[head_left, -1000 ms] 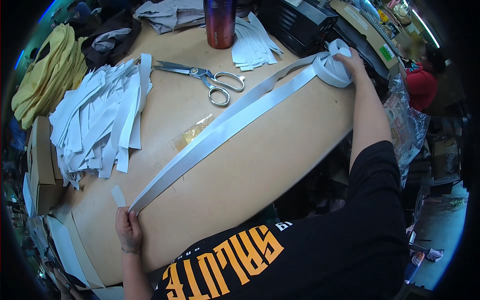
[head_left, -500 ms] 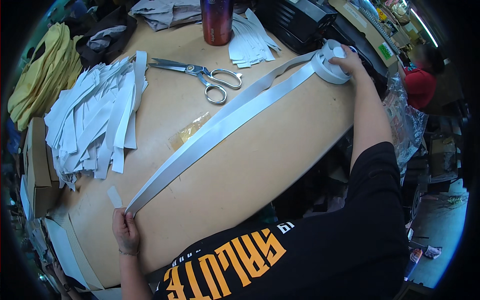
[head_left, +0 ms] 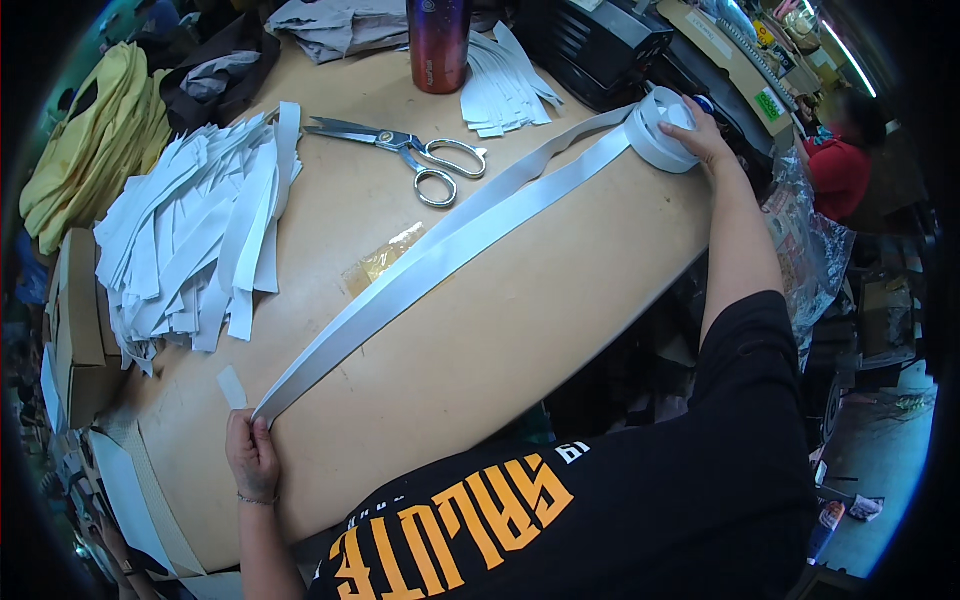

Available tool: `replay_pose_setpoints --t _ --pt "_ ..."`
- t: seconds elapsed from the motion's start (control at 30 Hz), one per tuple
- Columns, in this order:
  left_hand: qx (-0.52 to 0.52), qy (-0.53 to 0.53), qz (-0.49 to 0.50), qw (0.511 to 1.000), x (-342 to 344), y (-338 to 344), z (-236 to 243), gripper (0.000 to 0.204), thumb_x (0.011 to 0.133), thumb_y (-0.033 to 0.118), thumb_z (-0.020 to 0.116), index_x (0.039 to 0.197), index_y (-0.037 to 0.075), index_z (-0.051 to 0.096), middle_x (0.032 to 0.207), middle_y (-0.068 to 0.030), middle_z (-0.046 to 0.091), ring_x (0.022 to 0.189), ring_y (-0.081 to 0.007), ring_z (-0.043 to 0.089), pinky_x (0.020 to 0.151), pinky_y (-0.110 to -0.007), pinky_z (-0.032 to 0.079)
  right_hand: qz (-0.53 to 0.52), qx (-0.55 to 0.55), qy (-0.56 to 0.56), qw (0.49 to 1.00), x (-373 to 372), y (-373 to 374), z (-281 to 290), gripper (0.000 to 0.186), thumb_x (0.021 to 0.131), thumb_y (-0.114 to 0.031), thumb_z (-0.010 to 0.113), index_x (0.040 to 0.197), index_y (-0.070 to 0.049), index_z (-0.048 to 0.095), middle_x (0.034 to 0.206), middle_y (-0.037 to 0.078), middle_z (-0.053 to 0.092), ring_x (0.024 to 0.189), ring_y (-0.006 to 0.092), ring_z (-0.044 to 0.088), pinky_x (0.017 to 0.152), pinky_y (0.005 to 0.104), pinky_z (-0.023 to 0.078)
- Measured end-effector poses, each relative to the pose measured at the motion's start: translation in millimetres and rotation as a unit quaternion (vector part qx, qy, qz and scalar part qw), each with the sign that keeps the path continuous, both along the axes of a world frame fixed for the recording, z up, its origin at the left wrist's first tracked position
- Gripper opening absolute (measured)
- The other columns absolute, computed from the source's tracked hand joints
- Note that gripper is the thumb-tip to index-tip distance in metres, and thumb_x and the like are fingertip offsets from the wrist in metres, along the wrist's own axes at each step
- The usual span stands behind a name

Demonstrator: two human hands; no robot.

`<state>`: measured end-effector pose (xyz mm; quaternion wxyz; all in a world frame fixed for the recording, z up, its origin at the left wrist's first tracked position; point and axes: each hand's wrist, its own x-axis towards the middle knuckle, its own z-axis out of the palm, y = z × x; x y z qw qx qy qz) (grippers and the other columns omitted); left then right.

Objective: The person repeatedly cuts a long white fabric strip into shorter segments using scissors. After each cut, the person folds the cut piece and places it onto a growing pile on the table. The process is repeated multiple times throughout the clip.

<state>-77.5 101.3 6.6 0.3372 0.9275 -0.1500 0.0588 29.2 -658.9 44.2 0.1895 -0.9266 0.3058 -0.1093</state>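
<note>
A wide white elastic band (head_left: pixel 470 240) stretches diagonally across the table in two lengths, which meet at my left hand (head_left: pixel 252 455). That hand pinches the band's near-left end, fingers closed. Over at the far right, the band runs into a loose white roll (head_left: pixel 650 150). My right hand (head_left: pixel 704 137) grips this roll by its right side, thumb over the top and the other fingers partly hidden behind it. Behind the band lie metal scissors (head_left: pixel 405 148), blades pointing left. A heap of cut white strips (head_left: pixel 195 225) covers the left part of the table.
More white strips (head_left: pixel 505 85) fan out beside a purple-red bottle (head_left: pixel 438 50). A black machine (head_left: pixel 590 45) stands at the back right. Yellow cloth (head_left: pixel 95 140) and a cardboard box (head_left: pixel 85 330) flank the left edge. Clear tape (head_left: pixel 385 258) sticks to the tabletop. A person in red (head_left: pixel 838 175) is farther right.
My right hand has shifted its grip on the roll, with its fingers now farther round the far side. My left hand keeps its pinch, and the band stays stretched.
</note>
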Motion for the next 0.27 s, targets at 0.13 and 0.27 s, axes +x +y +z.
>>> replay_pose_setpoints --t 0.13,0.27 --pt "0.003 0.018 0.01 1.0 -4.1 1.5 2.2 0.011 0.093 0.005 0.047 0.084 0.0 0.051 0.076 -0.0104 0.047 0.066 -0.022 0.046 0.061 -0.031 0.039 -0.041 -0.121 -0.031 0.991 -1.9 28.7 4.9 0.104 0.056 -0.064 0.076 0.142 -0.02 0.038 0.142 0.025 0.033 0.13 0.0379 0.036 0.107 0.0414 0.032" --pt "0.031 -0.029 -0.019 0.999 1.1 1.3 2.2 0.008 0.092 0.006 0.05 0.086 0.001 0.052 0.078 -0.0117 0.051 0.068 -0.0229 0.05 0.063 -0.032 0.041 0.031 -0.052 -0.185 0.981 -4.8 62.5 1.9 0.102 0.062 -0.067 0.069 0.144 -0.018 0.034 0.144 0.024 0.03 0.134 0.0393 0.029 0.109 0.0439 0.028"
